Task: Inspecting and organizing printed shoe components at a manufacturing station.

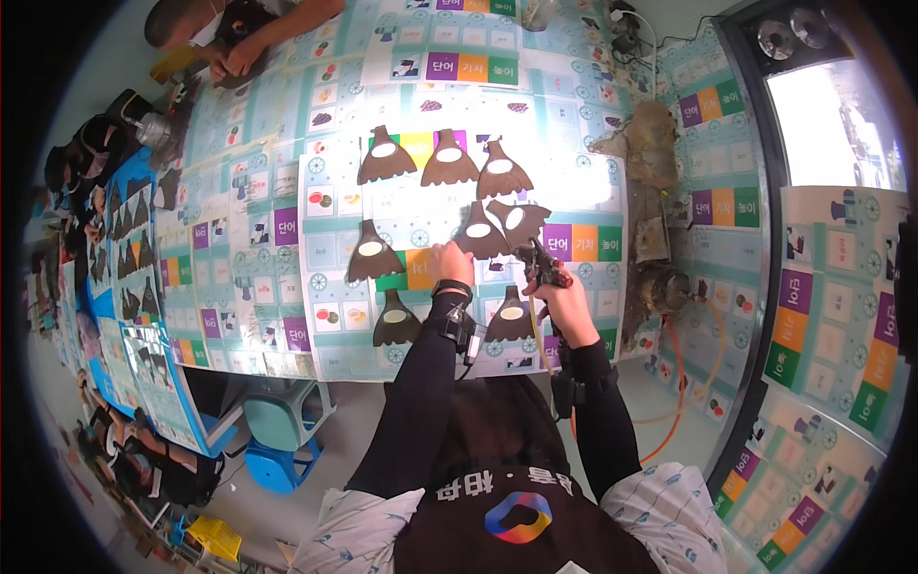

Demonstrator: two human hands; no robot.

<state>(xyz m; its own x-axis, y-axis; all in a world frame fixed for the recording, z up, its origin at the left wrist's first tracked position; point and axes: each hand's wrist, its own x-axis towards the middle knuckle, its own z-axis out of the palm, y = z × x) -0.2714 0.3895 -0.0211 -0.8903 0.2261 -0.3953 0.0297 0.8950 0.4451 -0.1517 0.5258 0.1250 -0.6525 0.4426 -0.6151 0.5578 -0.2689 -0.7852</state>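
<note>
Several dark brown fan-shaped pieces, each with a scalloped edge and a white oval patch, lie on the printed sheet [335, 287]. My left hand [454, 263] has its fingers drawn together at the lower left corner of one brown fan-shaped piece [479, 232] in the middle. In my right hand [564, 298] is a small dark gun-shaped tool [541, 260] with a red part; its front end is just below a tilted fan-shaped piece [521, 222]. Another fan-shaped piece [510, 317] lies between my forearms. My left fingertips are partly hidden.
A person [244, 43] works with both hands across the table at the far left. Brown-stained lumpy objects [653, 143] stand along the table's right edge. An orange hose [681, 368] hangs at right. Stools [287, 416] are at the lower left, beside racks holding more dark pieces [134, 253].
</note>
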